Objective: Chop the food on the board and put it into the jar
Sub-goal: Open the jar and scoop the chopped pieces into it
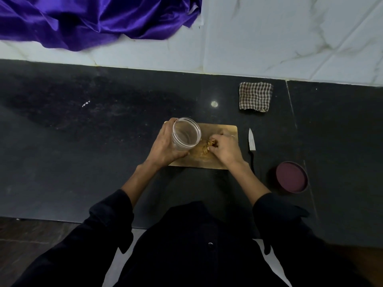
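Gripping jar [186,134] — left hand [165,145], right hand [224,149] pinching food [209,147]

- jar [186,134]: clear
- board [217,129]: tan
- chopped food [207,149]: pale brown
- bench [83,152]: black, speckled
- cloth [255,99]: brown-white check
- lid [291,177]: maroon
- fabric [83,19]: shiny purple
- wall tiles [290,34]: white, grey-veined

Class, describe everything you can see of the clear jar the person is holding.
The clear plastic jar is round and wide-mouthed, with ridged rings at its rim and no lid on. It looks empty. The left hand grips it round the side, holding it tilted so the open mouth faces up toward the camera and slightly toward the chopped tan food. It sits over the left end of the wooden chopping board; whether its base rests on the board cannot be told.
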### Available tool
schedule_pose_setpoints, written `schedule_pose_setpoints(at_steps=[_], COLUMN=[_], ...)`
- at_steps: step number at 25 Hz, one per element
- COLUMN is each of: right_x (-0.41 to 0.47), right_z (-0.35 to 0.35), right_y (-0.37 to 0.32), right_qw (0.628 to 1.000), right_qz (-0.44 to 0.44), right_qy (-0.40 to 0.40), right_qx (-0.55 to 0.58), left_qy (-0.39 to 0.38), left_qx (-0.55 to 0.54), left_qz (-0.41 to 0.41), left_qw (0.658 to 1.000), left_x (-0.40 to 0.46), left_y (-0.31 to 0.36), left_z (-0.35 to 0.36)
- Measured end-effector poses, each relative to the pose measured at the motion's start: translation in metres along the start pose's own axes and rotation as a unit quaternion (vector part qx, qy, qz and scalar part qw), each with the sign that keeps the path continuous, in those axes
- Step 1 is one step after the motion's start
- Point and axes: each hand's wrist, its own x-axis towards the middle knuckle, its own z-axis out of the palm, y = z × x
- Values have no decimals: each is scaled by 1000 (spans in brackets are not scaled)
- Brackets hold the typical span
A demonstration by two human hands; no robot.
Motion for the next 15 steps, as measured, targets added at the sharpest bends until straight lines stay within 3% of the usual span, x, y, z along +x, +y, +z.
schedule_pose_setpoints(at_steps=[5,9,11,13,15], right_x=[-3,-1,0,-2,-4], right_z=[-9,-19,-23,-33,-43], right_y=[2,5,8,7,0], right_qw=[995,984,947,882,835], right_qz=[-27,32,106,176,195], right_qy=[78,89,69,48,36], right_qx=[48,151,295,434,513], left_qy=[1,0,0,-2,-6], left_qx=[4,15,19,23,22], left_qz=[7,5,1,3,-1], left_qw=[1000,1000,1000,1000,1000], left_x=[1,2,2,2,2], left_y=[0,-4,-5,-5,-5], left_z=[0,2,3,3,2])
